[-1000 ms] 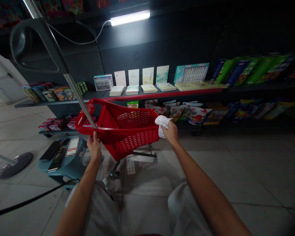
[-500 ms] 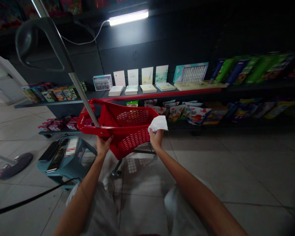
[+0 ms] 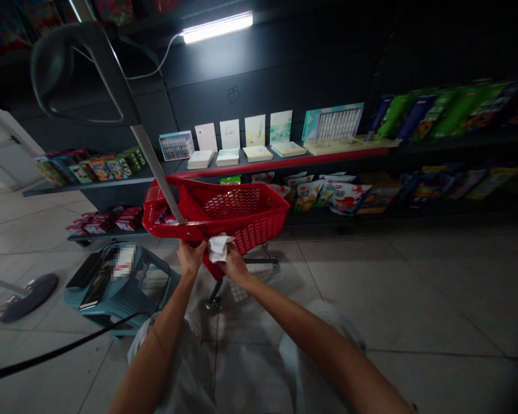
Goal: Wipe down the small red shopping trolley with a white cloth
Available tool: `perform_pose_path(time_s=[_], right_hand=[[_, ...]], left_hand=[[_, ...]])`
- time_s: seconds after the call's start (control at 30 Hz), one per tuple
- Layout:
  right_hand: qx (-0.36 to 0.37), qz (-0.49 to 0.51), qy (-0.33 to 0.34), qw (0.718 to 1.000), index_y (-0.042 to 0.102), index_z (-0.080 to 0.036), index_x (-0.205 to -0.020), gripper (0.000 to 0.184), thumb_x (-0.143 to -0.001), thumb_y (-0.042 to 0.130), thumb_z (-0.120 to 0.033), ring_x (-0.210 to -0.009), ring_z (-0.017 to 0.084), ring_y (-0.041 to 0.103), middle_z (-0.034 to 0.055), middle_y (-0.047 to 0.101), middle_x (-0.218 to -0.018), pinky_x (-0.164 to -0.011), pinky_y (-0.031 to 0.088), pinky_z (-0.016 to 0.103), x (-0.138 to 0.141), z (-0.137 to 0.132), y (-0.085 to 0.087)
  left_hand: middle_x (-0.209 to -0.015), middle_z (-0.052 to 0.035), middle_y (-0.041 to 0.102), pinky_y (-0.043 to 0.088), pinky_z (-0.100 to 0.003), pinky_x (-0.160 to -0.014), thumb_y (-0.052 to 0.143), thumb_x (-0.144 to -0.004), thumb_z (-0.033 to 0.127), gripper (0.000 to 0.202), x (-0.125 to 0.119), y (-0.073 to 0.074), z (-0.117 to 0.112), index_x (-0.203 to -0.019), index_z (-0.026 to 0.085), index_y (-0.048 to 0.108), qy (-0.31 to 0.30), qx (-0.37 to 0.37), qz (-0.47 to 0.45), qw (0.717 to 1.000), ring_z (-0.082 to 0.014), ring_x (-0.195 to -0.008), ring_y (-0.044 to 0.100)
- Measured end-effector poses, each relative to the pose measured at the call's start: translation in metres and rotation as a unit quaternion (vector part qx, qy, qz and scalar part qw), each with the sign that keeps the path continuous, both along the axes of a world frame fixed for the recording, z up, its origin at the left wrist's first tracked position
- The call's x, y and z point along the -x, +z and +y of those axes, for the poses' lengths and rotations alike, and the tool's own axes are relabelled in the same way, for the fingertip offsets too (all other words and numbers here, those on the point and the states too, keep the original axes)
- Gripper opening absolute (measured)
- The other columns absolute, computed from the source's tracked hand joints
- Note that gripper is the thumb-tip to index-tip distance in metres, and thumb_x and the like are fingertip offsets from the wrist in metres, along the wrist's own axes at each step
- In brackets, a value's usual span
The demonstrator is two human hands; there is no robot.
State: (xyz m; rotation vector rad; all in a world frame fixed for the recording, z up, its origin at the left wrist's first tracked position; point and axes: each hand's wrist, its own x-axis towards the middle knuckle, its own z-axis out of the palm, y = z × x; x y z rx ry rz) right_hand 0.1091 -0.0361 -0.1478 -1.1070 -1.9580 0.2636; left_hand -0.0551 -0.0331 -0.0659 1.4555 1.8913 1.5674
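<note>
my right hand has swung in just beside my left hand, which is clamped on the near rim of the red plastic shopping basket lying crosswise at 12 o'clock, while the right pinches a white cloth.

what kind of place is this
Most likely a small shop, perhaps selling stationery or gifts: there's a red shopping cart, and long dark shelves display colourful packaged goods and rows of books or cards.
</note>
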Motion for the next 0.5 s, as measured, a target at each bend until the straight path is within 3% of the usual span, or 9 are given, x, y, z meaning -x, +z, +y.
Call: perform_pose_path(time_s=[0.1, 0.2, 0.27, 0.33, 0.4, 0.47, 0.5], right_hand=[[-0.028, -0.091, 0.062, 0.994, 0.069, -0.018, -0.134, 0.044, -0.091, 0.067, -0.016, -0.14, 0.031, 0.053, 0.0163, 0.065, -0.139, -0.119, 0.047, 0.045, -0.005, 0.002, 0.009], [-0.053, -0.127, 0.065, 0.988, 0.072, -0.02, -0.131, 0.042, -0.091, 0.062, -0.01, -0.139, 0.029, 0.053, 0.0135, 0.066, -0.137, -0.118, 0.048, 0.042, -0.03, 0.013, 0.022], [-0.069, -0.085, 0.01, 0.994, 0.072, -0.019, -0.131, 0.043, -0.09, 0.061, -0.01, -0.138, 0.028, 0.053, 0.0137, 0.065, -0.138, -0.117, 0.049, 0.04, -0.061, 0.026, 0.031], [-0.079, 0.02, -0.099, 0.992, 0.071, -0.018, -0.131, 0.044, -0.089, 0.061, -0.01, -0.135, 0.029, 0.054, 0.015, 0.064, -0.138, -0.118, 0.046, 0.044, -0.102, 0.041, 0.036], [-0.061, 0.148, -0.233, 0.959, 0.072, -0.015, -0.122, 0.037, -0.087, 0.062, -0.013, -0.128, 0.03, 0.058, 0.0167, 0.067, -0.129, -0.116, 0.045, 0.049, -0.147, 0.057, 0.036], [0.001, 0.301, -0.352, 0.886, 0.071, -0.012, -0.105, 0.026, -0.08, 0.067, -0.014, -0.114, 0.03, 0.063, 0.0167, 0.07, -0.114, -0.11, 0.049, 0.05, -0.188, 0.07, 0.031], [0.031, 0.387, -0.379, 0.84, 0.068, -0.013, -0.1, 0.022, -0.079, 0.068, -0.015, -0.108, 0.028, 0.065, 0.016, 0.07, -0.109, -0.105, 0.052, 0.047, -0.204, 0.075, 0.027]], left_hand=[[-0.1, -0.0098, 0.078, 0.059, -0.039, -0.084, 0.088, -0.068, 0.042, 0.059, -0.002, 0.001, 0.002, -0.117, 0.021, 0.064, 0.011, -0.005, 0.005, 1.0, -0.0278, -0.089, 0.076], [-0.101, -0.0091, 0.078, 0.059, -0.037, -0.084, 0.087, -0.069, 0.041, 0.056, -0.002, 0.0, 0.006, -0.115, 0.02, 0.065, -0.001, -0.024, -0.003, 1.0, -0.0261, -0.09, 0.076], [-0.103, -0.0082, 0.078, 0.059, -0.035, -0.085, 0.087, -0.07, 0.041, 0.055, -0.001, -0.002, 0.008, -0.117, 0.02, 0.066, -0.009, -0.026, 0.002, 1.0, -0.0249, -0.092, 0.075], [-0.102, -0.0077, 0.078, 0.059, -0.034, -0.084, 0.087, -0.07, 0.043, 0.056, 0.0, -0.004, 0.01, -0.117, 0.02, 0.066, -0.006, -0.02, 0.012, 1.0, -0.0243, -0.091, 0.075], [-0.1, -0.0074, 0.078, 0.059, -0.034, -0.082, 0.086, -0.07, 0.045, 0.057, 0.002, -0.005, 0.009, -0.117, 0.02, 0.067, -0.003, -0.013, 0.014, 1.0, -0.0241, -0.088, 0.075], [-0.096, -0.0069, 0.078, 0.058, -0.033, -0.078, 0.085, -0.07, 0.047, 0.055, 0.004, -0.004, 0.007, -0.115, 0.019, 0.068, -0.006, -0.006, 0.015, 1.0, -0.0238, -0.084, 0.075], [-0.094, -0.0067, 0.078, 0.058, -0.033, -0.077, 0.085, -0.07, 0.048, 0.054, 0.005, -0.004, 0.006, -0.113, 0.019, 0.069, -0.008, -0.002, 0.018, 1.0, -0.0237, -0.083, 0.074]])
